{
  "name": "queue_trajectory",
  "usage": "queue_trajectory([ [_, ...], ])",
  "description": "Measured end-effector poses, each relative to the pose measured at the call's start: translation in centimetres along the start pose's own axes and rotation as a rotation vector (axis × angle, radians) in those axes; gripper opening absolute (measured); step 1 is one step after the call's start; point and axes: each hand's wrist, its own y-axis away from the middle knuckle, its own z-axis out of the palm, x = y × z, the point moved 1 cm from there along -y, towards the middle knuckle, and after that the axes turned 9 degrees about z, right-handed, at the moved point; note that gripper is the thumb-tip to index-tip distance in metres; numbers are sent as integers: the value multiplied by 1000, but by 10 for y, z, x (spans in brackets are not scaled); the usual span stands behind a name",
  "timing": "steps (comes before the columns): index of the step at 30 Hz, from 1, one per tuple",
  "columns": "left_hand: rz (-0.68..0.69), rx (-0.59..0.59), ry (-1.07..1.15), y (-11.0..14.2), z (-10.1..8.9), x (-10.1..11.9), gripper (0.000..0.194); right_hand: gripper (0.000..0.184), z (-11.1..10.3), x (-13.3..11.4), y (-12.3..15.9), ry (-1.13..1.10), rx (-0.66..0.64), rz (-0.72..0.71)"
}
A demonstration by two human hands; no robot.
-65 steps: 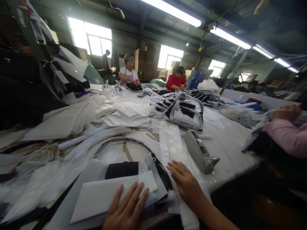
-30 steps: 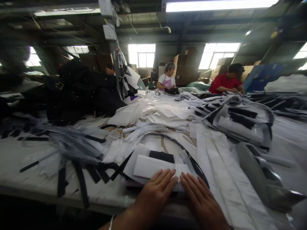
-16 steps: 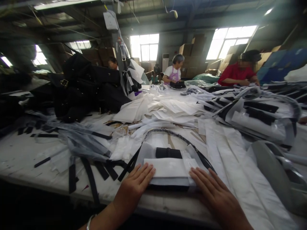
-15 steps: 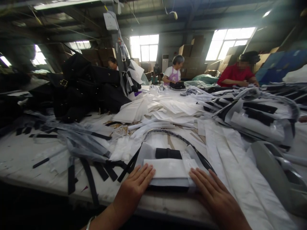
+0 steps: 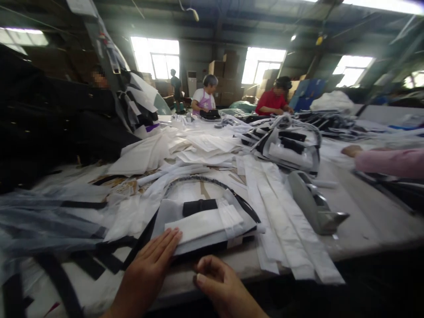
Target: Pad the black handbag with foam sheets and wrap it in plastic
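A black bag wrapped in white foam sheet (image 5: 205, 223) lies at the near edge of the table, with a black band (image 5: 199, 206) showing on top and a black strap (image 5: 198, 180) looping behind it. My left hand (image 5: 145, 269) lies flat and open on the wrap's left end. My right hand (image 5: 221, 282) is curled just in front of the bag's near edge, thumb forward. Whatever its fingers hold is hidden.
A grey tape dispenser (image 5: 311, 203) stands to the right, beside long white strips (image 5: 281, 212). Wrapped bags (image 5: 288, 148) and white sheets (image 5: 205, 148) are piled behind. Black bags (image 5: 49, 128) sit left. A co-worker's pink sleeve (image 5: 391, 161) reaches in from the right. Other people work at the far end.
My right hand has come off the wrap's right end and curled up at the near edge. My left hand stays flat on the left end. The view has swung right.
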Motion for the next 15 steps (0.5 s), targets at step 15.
queue_trajectory([
  [15,-130,36,22,25,45,-7,67,39,12,-26,-15,133,6,-176],
])
